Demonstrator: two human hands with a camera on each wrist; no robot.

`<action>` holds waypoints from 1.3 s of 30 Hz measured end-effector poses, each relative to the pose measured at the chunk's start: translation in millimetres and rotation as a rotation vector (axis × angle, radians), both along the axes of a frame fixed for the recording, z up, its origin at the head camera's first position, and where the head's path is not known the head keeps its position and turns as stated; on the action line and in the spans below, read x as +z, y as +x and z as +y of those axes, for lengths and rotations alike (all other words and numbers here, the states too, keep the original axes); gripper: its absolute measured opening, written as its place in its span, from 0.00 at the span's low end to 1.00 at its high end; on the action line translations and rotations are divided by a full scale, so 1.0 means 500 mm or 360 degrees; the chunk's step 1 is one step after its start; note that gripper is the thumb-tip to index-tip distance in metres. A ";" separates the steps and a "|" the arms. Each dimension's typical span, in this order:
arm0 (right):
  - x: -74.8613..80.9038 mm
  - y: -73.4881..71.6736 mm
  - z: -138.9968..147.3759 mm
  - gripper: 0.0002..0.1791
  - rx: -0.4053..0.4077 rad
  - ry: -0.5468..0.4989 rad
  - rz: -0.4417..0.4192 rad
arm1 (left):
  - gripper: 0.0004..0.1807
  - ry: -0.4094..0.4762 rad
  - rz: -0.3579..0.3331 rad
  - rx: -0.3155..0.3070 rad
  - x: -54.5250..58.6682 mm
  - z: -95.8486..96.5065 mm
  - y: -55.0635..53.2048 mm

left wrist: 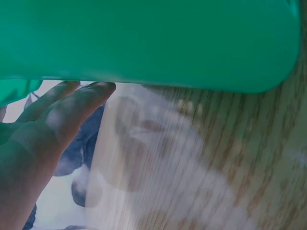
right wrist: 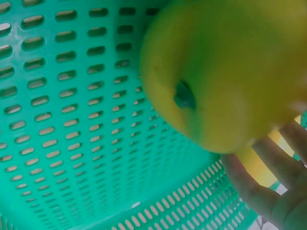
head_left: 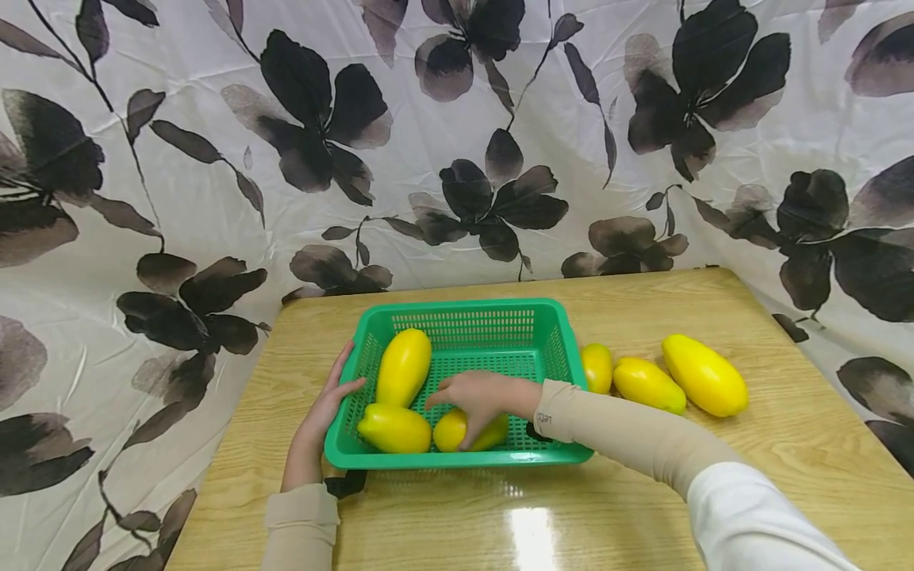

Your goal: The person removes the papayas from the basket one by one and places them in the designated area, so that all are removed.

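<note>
A green plastic basket (head_left: 464, 460) with perforated walls stands on the wooden table. My left hand (head_left: 324, 412) holds its left rim, the thumb over the edge and the fingers along the outer side. Inside, my right hand (head_left: 481, 400) grips a yellow papaya (right wrist: 225, 76) near the front wall, partly covering it in the head view; the fingers curve round its side. Left of it lies another papaya (head_left: 395, 428), its tip greenish. A third papaya (head_left: 404, 366) leans lengthwise along the basket's left side.
Right of the basket, a papaya (head_left: 597, 367) sits close to the wall, with a second papaya (head_left: 648, 385) and a larger papaya (head_left: 704, 375) beside it. A floral cloth (head_left: 457, 119) hangs behind the table (head_left: 428, 523).
</note>
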State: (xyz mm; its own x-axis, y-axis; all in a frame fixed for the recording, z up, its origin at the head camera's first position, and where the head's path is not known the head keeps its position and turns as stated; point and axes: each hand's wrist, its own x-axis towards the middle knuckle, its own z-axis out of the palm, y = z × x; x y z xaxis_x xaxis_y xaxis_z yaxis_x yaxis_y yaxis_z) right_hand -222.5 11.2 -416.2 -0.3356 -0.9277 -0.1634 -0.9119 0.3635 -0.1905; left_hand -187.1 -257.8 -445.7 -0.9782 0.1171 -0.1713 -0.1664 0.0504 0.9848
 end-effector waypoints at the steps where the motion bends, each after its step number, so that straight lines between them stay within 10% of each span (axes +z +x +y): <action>1: -0.003 0.000 -0.001 0.40 0.0000 0.0015 0.0002 | 0.38 0.0003 0.0003 -0.0002 0.000 0.000 0.000; 13: -0.040 0.002 0.000 0.44 -0.0011 0.0095 -0.0066 | 0.40 -0.0045 0.0154 -0.0071 -0.007 -0.002 0.005; 21: -0.042 -0.001 -0.002 0.42 -0.0018 0.0067 -0.0124 | 0.39 -0.0027 0.0025 -0.0018 0.012 0.008 0.003; 39: 0.038 -0.018 0.006 0.36 -0.0189 -0.0177 -0.0267 | 0.39 -0.0016 0.0014 -0.0007 0.000 0.001 0.001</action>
